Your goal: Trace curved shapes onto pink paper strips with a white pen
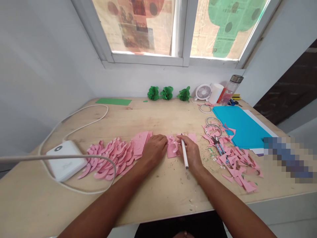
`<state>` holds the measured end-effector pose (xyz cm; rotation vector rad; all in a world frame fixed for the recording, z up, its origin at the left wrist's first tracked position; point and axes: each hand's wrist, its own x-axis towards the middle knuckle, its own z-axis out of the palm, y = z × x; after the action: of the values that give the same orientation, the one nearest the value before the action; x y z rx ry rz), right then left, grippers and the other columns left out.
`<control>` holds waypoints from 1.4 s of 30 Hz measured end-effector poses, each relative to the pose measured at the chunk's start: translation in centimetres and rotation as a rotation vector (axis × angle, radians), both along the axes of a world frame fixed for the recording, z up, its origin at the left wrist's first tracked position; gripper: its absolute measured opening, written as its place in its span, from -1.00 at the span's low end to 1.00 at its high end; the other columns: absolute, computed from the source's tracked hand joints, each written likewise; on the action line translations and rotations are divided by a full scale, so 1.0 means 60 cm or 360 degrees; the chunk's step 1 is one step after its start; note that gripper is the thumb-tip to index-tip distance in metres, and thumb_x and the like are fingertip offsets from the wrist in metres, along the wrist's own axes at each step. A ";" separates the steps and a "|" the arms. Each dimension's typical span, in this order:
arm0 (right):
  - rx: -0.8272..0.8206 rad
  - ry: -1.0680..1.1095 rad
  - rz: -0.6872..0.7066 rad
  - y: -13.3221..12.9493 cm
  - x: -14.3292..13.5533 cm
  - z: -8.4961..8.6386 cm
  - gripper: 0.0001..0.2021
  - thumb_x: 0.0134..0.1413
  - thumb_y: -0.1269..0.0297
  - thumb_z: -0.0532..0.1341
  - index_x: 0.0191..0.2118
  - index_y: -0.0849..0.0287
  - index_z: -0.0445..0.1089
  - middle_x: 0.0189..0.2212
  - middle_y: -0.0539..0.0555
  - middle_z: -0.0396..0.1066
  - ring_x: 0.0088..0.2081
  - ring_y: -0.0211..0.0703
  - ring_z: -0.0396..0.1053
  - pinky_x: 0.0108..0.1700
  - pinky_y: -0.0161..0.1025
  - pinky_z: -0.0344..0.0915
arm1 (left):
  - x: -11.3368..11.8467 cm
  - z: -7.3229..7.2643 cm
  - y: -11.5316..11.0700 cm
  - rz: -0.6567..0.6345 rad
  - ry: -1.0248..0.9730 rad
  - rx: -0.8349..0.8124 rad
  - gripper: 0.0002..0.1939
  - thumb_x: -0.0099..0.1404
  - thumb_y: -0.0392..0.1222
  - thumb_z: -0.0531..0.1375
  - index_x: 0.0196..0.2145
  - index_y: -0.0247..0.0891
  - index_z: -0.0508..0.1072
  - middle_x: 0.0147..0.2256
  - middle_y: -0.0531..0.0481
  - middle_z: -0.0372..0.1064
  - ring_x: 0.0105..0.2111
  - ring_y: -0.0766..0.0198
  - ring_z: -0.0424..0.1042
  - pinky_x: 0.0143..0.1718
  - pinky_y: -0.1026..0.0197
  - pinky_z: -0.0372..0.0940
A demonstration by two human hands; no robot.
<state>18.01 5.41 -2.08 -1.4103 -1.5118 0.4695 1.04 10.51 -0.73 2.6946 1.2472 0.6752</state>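
Seemingly, you're tracing on the pink paper (171, 153), your right hand (193, 152) pinching the white pen (184, 153), your left hand (155, 146) unclear in grip; the next stroke needs that paper steady.

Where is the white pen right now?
In the head view, the pen is just right of centre, held in the right hand, with the cut pink sheet close by on its left.

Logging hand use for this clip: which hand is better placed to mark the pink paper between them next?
Probably the right hand: it holds the white pen at the pink paper. The left hand shows no pen and lies at the paper's left side.
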 end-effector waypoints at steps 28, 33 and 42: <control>-0.0085 -0.0601 0.0098 -0.011 -0.009 0.014 -0.63 0.08 0.49 0.11 -0.02 0.07 0.45 -0.19 0.06 0.53 -0.26 -0.13 0.43 -0.17 -0.21 0.28 | -0.004 0.021 -0.002 0.0075 0.0120 -0.0160 -0.81 0.31 -0.34 0.02 -0.34 -0.25 0.41 -0.21 -0.08 0.45 -0.18 0.19 0.42 -0.17 0.19 0.28; -0.0058 -0.0649 0.0158 -0.010 -0.008 0.011 -0.64 0.13 0.49 0.08 -0.02 0.08 0.44 -0.16 0.09 0.52 -0.20 -0.11 0.44 -0.14 -0.19 0.26 | -0.008 0.030 -0.007 0.0006 0.0253 -0.0109 -0.80 0.27 -0.38 0.04 -0.41 -0.25 0.43 -0.29 -0.08 0.46 -0.24 0.17 0.43 -0.22 0.16 0.30; -0.0029 -0.0652 0.0203 -0.011 -0.010 0.012 -0.66 0.14 0.47 0.10 0.00 0.07 0.42 -0.15 0.11 0.51 -0.13 -0.08 0.44 -0.09 -0.15 0.27 | -0.024 0.013 -0.027 -0.0102 -0.0078 0.0047 -0.80 0.33 -0.34 0.02 -0.30 -0.25 0.44 -0.21 -0.11 0.46 -0.13 0.15 0.41 -0.09 0.07 0.32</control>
<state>17.41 4.75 -1.37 -1.4917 -1.9377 0.2805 -0.39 8.91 0.02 2.7108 1.1434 0.7527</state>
